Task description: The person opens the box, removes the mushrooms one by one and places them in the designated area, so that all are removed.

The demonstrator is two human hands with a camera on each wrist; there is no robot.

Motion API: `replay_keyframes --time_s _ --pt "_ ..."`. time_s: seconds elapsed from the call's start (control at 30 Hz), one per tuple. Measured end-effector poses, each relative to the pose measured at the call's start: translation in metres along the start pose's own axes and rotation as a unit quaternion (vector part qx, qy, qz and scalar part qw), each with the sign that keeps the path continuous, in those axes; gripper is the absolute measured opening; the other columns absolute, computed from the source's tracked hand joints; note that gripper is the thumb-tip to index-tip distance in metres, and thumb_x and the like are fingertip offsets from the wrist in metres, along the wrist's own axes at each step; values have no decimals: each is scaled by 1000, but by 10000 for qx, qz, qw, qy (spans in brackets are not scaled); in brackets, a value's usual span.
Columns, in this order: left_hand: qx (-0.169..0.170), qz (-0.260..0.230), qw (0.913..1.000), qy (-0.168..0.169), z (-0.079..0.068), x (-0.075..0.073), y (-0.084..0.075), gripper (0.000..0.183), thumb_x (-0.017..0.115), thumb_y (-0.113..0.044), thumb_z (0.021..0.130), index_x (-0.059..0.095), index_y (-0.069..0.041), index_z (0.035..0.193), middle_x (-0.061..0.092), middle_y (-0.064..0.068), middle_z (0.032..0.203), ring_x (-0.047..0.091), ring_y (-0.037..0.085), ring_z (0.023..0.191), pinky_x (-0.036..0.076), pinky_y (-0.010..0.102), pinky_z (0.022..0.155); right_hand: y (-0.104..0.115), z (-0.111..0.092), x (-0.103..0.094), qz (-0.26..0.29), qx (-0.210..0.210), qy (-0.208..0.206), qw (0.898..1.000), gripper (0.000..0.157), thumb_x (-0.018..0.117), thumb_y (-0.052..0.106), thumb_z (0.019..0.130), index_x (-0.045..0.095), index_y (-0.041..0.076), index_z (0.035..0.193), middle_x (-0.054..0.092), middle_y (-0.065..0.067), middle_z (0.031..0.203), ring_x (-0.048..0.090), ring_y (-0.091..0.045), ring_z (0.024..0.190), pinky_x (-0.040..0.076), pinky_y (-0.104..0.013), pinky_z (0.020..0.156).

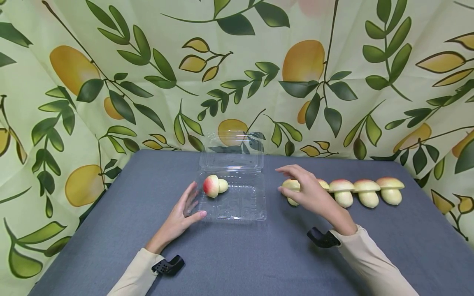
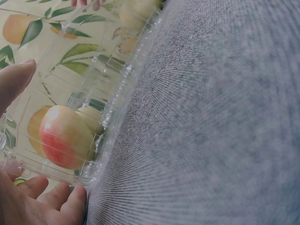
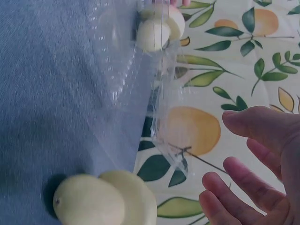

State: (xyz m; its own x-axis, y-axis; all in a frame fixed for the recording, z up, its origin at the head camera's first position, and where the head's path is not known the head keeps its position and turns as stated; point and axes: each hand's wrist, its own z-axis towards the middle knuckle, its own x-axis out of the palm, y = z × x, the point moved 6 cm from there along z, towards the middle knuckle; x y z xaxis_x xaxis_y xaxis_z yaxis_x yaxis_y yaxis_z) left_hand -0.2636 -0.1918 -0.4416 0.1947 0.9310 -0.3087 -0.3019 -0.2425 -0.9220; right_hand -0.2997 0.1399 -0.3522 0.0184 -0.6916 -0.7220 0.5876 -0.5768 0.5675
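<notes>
A clear plastic clamshell box [image 1: 240,209] lies with its lid [image 1: 233,158] raised at the back. Inside, toward its left, one toy mushroom [image 1: 212,186] with a red-and-cream cap lies on its side. My left hand [image 1: 182,217] is at the box's left edge, fingers and thumb spread; whether it touches the plastic I cannot tell. My right hand [image 1: 309,191] hovers with loosely bent fingers over the left end of a mushroom row, partly hiding it. The nearest mushroom [image 3: 91,199] is apart from the fingers [image 3: 251,187] in the right wrist view, and that hand holds nothing.
Several more mushrooms [image 1: 366,193] stand in a line on the right of the grey-blue cloth-covered table [image 1: 237,259], caps up. A curtain [image 1: 237,61] printed with leaves and fruit hangs right behind the table. Each wrist wears a black band [image 1: 168,266].
</notes>
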Motion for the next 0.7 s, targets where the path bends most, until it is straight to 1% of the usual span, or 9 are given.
replay_keyframes --time_s 0.3,0.4,0.6,0.7 --pt "24 -48 10000 10 0 0 -2 91 68 -2 90 7 4 157 13 28 163 20 47 149 28 50 114 9 9 20 -34 -366 22 9993 43 76 7 85 63 0 125 66 -13 122 66 -31 106 54 -47 91" --pt "31 -87 10000 7 0 0 -2 91 68 -2 90 7 3 157 12 27 164 19 46 149 28 51 114 12 12 26 31 -380 78 9992 42 76 7 85 63 1 125 66 -13 122 66 -33 107 54 -47 92" --pt "38 -81 10000 14 0 0 -3 91 68 -3 90 7 3 157 12 27 164 20 47 149 28 52 114 16 17 38 -54 -327 246 9991 42 76 13 87 63 4 126 66 -11 122 65 -30 107 54 -46 92" --pt "45 -81 10000 17 0 0 -4 92 69 -3 89 7 4 157 12 27 163 20 46 149 28 52 114 18 20 45 55 -320 341 9989 42 75 12 87 62 5 127 65 -13 123 64 -31 108 53 -46 92"
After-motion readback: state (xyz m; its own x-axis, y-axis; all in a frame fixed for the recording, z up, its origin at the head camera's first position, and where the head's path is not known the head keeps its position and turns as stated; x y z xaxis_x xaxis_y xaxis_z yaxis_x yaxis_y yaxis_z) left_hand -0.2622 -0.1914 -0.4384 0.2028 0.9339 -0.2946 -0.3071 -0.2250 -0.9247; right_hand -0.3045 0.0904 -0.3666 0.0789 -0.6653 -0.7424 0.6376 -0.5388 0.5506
